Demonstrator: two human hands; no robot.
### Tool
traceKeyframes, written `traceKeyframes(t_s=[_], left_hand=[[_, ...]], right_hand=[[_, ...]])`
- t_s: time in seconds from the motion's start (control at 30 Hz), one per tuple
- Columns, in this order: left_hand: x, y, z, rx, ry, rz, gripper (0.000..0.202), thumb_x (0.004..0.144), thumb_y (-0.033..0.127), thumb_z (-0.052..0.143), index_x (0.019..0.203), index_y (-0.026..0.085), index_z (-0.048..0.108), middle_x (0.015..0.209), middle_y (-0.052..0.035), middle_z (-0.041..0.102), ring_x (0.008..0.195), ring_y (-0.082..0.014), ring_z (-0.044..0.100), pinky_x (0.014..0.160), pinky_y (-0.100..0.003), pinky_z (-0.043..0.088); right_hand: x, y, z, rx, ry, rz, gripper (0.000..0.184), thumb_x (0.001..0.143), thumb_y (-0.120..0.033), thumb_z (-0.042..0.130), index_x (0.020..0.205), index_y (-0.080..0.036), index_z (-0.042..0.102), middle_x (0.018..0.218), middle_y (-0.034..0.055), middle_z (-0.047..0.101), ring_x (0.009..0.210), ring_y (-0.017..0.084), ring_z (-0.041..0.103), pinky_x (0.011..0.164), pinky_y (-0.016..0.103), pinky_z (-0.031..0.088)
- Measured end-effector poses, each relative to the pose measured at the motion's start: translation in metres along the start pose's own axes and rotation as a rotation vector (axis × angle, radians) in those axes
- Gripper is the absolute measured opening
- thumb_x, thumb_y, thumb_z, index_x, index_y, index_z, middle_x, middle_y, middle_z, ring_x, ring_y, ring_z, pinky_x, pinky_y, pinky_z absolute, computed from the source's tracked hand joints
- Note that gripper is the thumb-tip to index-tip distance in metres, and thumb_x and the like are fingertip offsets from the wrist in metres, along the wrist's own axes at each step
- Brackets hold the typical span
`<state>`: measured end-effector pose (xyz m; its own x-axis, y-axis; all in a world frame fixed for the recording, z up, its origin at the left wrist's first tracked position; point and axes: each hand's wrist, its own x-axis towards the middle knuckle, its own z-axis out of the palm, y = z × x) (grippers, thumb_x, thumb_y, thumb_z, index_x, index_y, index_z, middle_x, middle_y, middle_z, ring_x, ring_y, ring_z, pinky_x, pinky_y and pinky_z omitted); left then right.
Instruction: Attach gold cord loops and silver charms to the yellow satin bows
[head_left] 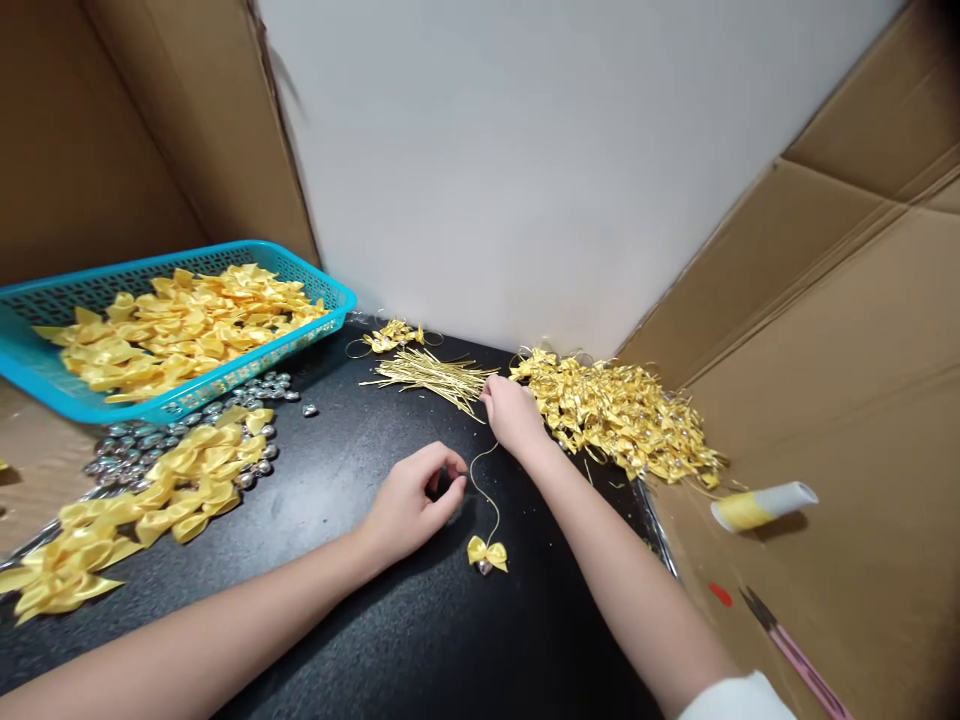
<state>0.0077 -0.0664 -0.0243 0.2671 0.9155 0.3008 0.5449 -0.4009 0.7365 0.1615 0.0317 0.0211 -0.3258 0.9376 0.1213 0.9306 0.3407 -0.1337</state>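
On the black table a yellow satin bow [487,553] with a silver heart-shaped bead lies with a thin gold cord [491,500] running up from it to below my right hand. My right hand [514,412] is closed, its fingertips at the right end of a bundle of gold cords [431,375]; a cord appears to be pinched there. Close to the bow's cord, my left hand [416,497] has curled fingers, thumb and index nearly meeting. Whatever sits between those tips is too small to make out.
Yellow bows fill a blue basket [330,318] at left. Before it lie silver beads [135,450] and loose bows [202,465]. A heap of corded bows [622,410] stands at right, a smaller pile [394,335] at back. A white-and-yellow tube [765,505] and pink-handled snips [799,655] lie on cardboard.
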Motion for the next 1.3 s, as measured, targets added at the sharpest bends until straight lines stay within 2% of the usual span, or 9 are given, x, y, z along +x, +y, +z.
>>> traceKeyframes(t_s=[0.13, 0.23, 0.33, 0.43, 0.53, 0.63, 0.97, 1.1, 1.3], left_hand=[[0.006, -0.007, -0.007, 0.209, 0.257, 0.156, 0.025, 0.089, 0.023, 0.055, 0.114, 0.019, 0.058, 0.109, -0.0101, 0.061, 0.1, -0.0232, 0.055, 0.085, -0.038, 0.046], [0.012, -0.012, -0.016, 0.502, 0.394, 0.177, 0.044, 0.09, 0.028, 0.058, 0.131, 0.017, 0.053, 0.12, -0.0171, 0.058, 0.103, -0.0293, 0.053, 0.087, -0.043, 0.042], [0.019, -0.011, -0.024, 0.687, 0.262, 0.187, 0.033, 0.09, 0.029, 0.058, 0.121, 0.02, 0.063, 0.109, -0.0147, 0.064, 0.096, -0.0294, 0.054, 0.079, -0.04, 0.04], [0.02, -0.005, -0.028, 0.663, 0.064, 0.241, 0.022, 0.092, 0.029, 0.052, 0.088, 0.02, 0.071, 0.091, -0.0109, 0.067, 0.087, -0.0262, 0.056, 0.073, -0.036, 0.038], [0.015, 0.006, -0.027, 0.54, -0.103, 0.177, 0.037, 0.095, 0.032, 0.043, 0.066, 0.018, 0.062, 0.068, -0.0075, 0.063, 0.069, -0.0209, 0.054, 0.066, -0.032, 0.036], [0.006, 0.015, -0.025, 0.409, -0.203, 0.036, 0.036, 0.093, 0.035, 0.042, 0.063, 0.019, 0.054, 0.059, -0.0022, 0.055, 0.056, -0.0166, 0.047, 0.057, -0.029, 0.028], [0.0, 0.011, -0.023, -0.387, -0.27, -0.102, 0.024, 0.086, 0.041, 0.047, 0.076, 0.021, 0.037, 0.065, 0.007, 0.035, 0.059, -0.0113, 0.033, 0.055, -0.022, 0.031], [-0.004, 0.011, -0.019, -0.29, -0.307, -0.015, 0.018, 0.083, 0.032, 0.052, 0.08, 0.022, 0.038, 0.064, 0.0081, 0.033, 0.058, -0.0107, 0.031, 0.055, -0.021, 0.029], [-0.007, 0.007, -0.022, 0.051, -0.301, 0.099, 0.024, 0.095, 0.038, 0.037, 0.078, 0.021, 0.041, 0.062, 0.0053, 0.046, 0.056, -0.0135, 0.041, 0.056, -0.025, 0.03]], right_hand=[[-0.02, 0.0, -0.016, -0.028, 0.079, -0.097, 0.017, 0.098, -0.019, 0.042, 0.099, -0.018, 0.059, 0.102, 0.0099, 0.067, 0.098, 0.023, 0.056, 0.084, 0.034, 0.036], [-0.051, -0.001, -0.02, -0.05, 0.147, -0.199, 0.017, 0.098, -0.019, 0.044, 0.093, -0.018, 0.06, 0.094, 0.0086, 0.067, 0.089, 0.022, 0.056, 0.079, 0.034, 0.034], [-0.086, -0.001, -0.017, 0.019, 0.174, -0.231, 0.016, 0.097, -0.018, 0.045, 0.089, -0.018, 0.059, 0.089, 0.0066, 0.066, 0.083, 0.021, 0.055, 0.076, 0.033, 0.034], [-0.112, -0.001, -0.01, 0.153, 0.185, -0.187, 0.014, 0.096, -0.015, 0.046, 0.093, -0.018, 0.06, 0.09, 0.0056, 0.067, 0.084, 0.02, 0.056, 0.077, 0.032, 0.036], [-0.128, -0.003, -0.004, 0.201, 0.188, -0.141, 0.02, 0.095, -0.013, 0.046, 0.106, -0.019, 0.061, 0.095, 0.0064, 0.068, 0.089, 0.021, 0.057, 0.08, 0.033, 0.036], [-0.136, -0.006, 0.003, 0.178, 0.189, -0.119, 0.02, 0.095, -0.014, 0.046, 0.101, -0.021, 0.063, 0.093, 0.0055, 0.068, 0.089, 0.022, 0.056, 0.08, 0.035, 0.035], [-0.147, -0.009, 0.021, 0.598, 0.251, -0.072, 0.023, 0.095, -0.024, 0.031, 0.077, -0.021, 0.044, 0.073, 0.0, 0.054, 0.071, 0.017, 0.05, 0.07, 0.029, 0.035], [-0.147, -0.006, 0.023, 0.566, 0.279, -0.04, 0.016, 0.087, -0.025, 0.047, 0.072, -0.021, 0.041, 0.067, -0.0032, 0.049, 0.066, 0.014, 0.047, 0.07, 0.028, 0.032], [-0.146, -0.003, 0.024, 0.396, 0.258, -0.084, 0.022, 0.09, -0.021, 0.046, 0.068, -0.019, 0.044, 0.065, -0.004, 0.052, 0.066, 0.013, 0.046, 0.074, 0.03, 0.028]])
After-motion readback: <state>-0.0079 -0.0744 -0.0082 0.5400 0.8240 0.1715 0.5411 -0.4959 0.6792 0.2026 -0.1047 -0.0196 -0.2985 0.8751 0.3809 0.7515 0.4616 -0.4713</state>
